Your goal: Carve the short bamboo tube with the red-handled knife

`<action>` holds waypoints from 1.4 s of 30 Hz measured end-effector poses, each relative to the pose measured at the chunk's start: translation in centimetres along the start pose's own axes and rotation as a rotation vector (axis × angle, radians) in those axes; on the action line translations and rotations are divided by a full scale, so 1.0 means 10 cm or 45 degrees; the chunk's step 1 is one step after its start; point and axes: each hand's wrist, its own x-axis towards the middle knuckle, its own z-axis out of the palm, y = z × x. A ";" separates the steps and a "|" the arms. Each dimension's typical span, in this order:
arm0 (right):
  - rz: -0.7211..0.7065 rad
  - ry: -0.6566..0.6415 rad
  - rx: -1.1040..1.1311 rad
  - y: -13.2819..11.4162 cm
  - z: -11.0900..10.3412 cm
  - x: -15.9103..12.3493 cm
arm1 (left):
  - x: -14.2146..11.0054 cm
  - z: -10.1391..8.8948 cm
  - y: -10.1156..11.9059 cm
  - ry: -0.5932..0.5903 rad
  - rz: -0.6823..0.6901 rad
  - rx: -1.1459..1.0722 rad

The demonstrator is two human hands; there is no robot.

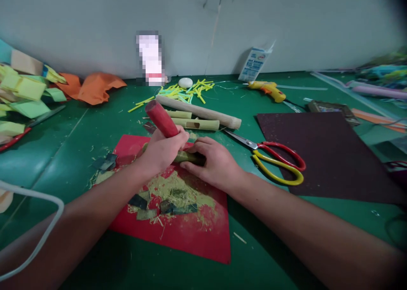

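My left hand (165, 148) is wrapped around a thick red cylindrical handle (161, 118) that leans up and to the left; whatever is at its lower end is hidden by my fingers. Beneath that hand lies a short green bamboo tube (186, 156), gripped at its right end by my right hand (218, 158). The tube rests over a red sheet (203, 243), strewn with pale bamboo shavings (171, 182) and several dark peeled bits (184, 208). Just behind my hands are a bamboo piece with a cut slot (208, 124) and a longer pale wooden rod (203, 112).
Scissors (276, 154) with red and yellow handles lie right of my hands, partly on a dark sheet (324, 154). Farther back are a yellow glue gun (269, 90), a carton (254, 64), yellow straw pieces (203, 88) and a blurred-out phone (151, 59). Paper pieces (28, 88) are heaped left.
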 end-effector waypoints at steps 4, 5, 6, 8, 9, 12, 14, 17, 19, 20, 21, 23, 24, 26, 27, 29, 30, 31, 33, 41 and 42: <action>-0.011 0.000 -0.055 -0.01 0.01 -0.01 | 0.02 0.01 0.00 -0.040 -0.022 0.047; -0.014 0.002 -0.060 -0.02 0.02 -0.01 | 0.03 0.01 0.00 -0.055 -0.034 0.054; -0.018 0.005 -0.065 -0.02 0.01 -0.01 | 0.03 0.01 0.00 -0.066 -0.044 0.060; -0.026 0.005 -0.076 -0.02 0.01 -0.01 | 0.03 0.01 0.00 -0.068 -0.049 0.068; -0.029 0.004 -0.082 -0.03 0.01 -0.01 | 0.03 0.01 0.00 -0.060 -0.048 0.072; -0.035 0.003 -0.098 -0.03 0.00 -0.01 | 0.02 0.01 0.01 -0.044 -0.047 0.077; -0.033 0.009 -0.104 -0.02 0.00 -0.02 | 0.01 0.01 0.03 -0.045 -0.037 0.073; -0.031 0.006 -0.119 -0.02 0.00 -0.02 | 0.01 0.01 0.06 -0.038 -0.045 0.074; -0.029 -0.002 -0.133 -0.02 0.00 -0.01 | 0.00 0.02 0.07 -0.022 -0.059 0.081; -0.030 -0.004 -0.138 -0.02 0.00 -0.01 | 0.01 0.02 0.07 -0.011 -0.065 0.082; -0.030 -0.004 -0.143 -0.03 0.00 -0.01 | 0.01 0.02 0.07 -0.006 -0.066 0.081; -0.029 -0.009 -0.176 -0.05 -0.01 -0.01 | 0.02 0.02 0.05 0.018 -0.066 0.073; -0.026 -0.017 -0.208 -0.07 -0.01 -0.02 | 0.02 0.02 0.04 0.022 -0.058 0.066; -0.012 -0.041 -0.287 -0.10 -0.03 -0.02 | 0.03 0.00 0.01 0.002 -0.041 0.038; -0.010 -0.056 -0.321 -0.11 -0.04 -0.02 | 0.02 -0.01 0.00 -0.005 -0.040 0.027; -0.029 -0.073 -0.351 -0.13 -0.05 -0.02 | 0.01 -0.03 -0.01 -0.006 -0.028 0.029; -0.047 -0.069 -0.350 -0.13 -0.05 -0.03 | -0.01 -0.04 0.00 0.007 -0.012 0.045; -0.068 -0.057 -0.342 -0.13 -0.05 -0.03 | -0.02 -0.05 0.01 0.022 0.009 0.065; -0.105 -0.017 -0.320 -0.11 -0.04 -0.03 | -0.04 -0.06 0.02 0.045 0.047 0.084; -0.141 0.052 -0.284 -0.05 0.00 -0.04 | -0.05 -0.04 0.00 0.029 0.044 0.017; -0.132 0.044 -0.284 -0.05 -0.01 -0.04 | -0.05 -0.03 0.01 0.035 0.037 0.024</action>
